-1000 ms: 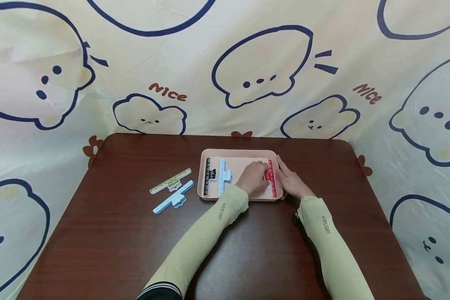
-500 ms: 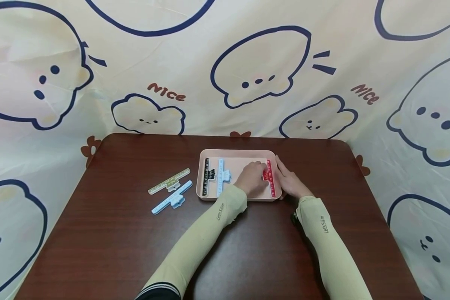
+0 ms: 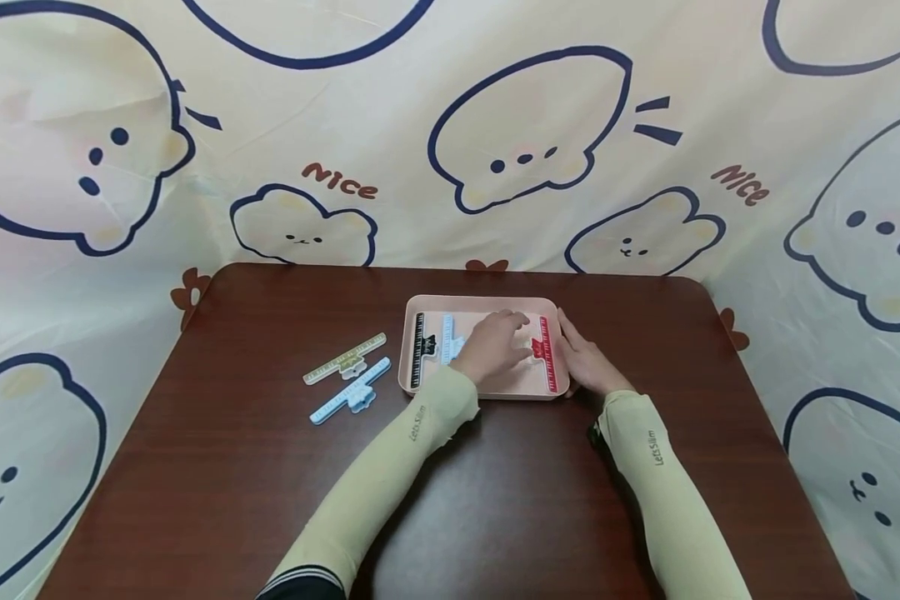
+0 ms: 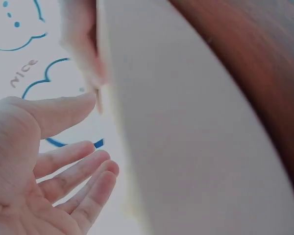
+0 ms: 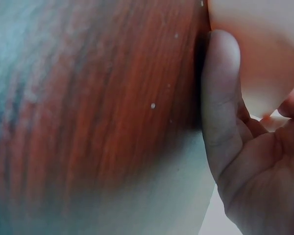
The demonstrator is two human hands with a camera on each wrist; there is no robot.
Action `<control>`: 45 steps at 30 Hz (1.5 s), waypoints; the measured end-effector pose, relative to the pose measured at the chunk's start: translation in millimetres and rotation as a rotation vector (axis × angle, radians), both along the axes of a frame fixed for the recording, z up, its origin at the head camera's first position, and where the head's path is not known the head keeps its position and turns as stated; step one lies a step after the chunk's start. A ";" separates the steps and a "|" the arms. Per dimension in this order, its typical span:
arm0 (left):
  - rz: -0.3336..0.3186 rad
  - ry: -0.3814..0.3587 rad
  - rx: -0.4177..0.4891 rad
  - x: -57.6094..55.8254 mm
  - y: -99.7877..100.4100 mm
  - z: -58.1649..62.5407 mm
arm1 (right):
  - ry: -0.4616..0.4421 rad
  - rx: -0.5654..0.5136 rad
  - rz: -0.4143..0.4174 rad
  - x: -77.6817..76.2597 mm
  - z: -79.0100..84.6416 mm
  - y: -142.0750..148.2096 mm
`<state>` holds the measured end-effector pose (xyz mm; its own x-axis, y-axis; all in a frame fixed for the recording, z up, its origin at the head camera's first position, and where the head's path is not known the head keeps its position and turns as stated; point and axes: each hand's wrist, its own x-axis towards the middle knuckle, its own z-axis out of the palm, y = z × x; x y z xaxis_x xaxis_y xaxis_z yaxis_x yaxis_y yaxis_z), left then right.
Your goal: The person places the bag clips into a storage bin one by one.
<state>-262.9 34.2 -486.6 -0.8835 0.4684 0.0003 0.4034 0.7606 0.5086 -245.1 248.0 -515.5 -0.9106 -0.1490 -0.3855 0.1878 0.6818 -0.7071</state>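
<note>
- Left hand [image 3: 492,346]: fingers loosely spread over the tray [image 3: 525,382], holding nothing.
- Right hand [image 3: 592,367]: fingers extended along its right wall; no clip held.
- Green clip [image 3: 337,362], blue clip [image 3: 348,393]: on counter [image 3: 270,492], left of both hands, long axes slanting; left hand nearer.

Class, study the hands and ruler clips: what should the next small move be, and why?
Probably ease the left hand toward the blue ruler clip left of the tray: the hand looks relaxed and holds nothing, the red ruler clip lies inside, and that blue one lies outside, beside a yellow-green ruler clip.
</note>
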 end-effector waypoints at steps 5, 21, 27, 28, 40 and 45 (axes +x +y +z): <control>-0.003 0.026 0.080 5.6 -27.4 15.2 | -0.001 0.013 -0.001 -1.7 -0.8 2.2; 0.213 0.073 0.075 21.1 -142.9 35.2 | 0.011 0.030 -0.007 1.5 5.4 4.3; 0.267 0.109 0.013 30.0 -185.7 26.8 | 0.011 0.023 -0.009 1.3 4.9 3.1; 0.275 0.111 -0.002 31.2 -192.3 24.2 | 0.012 0.025 -0.010 1.4 4.6 3.0; 0.269 0.022 -0.169 46.3 -238.6 -9.1 | -0.004 0.005 -0.010 0.8 -0.5 0.1; 0.274 0.035 -0.142 47.2 -241.8 -14.0 | -0.006 0.016 0.001 0.2 1.0 0.0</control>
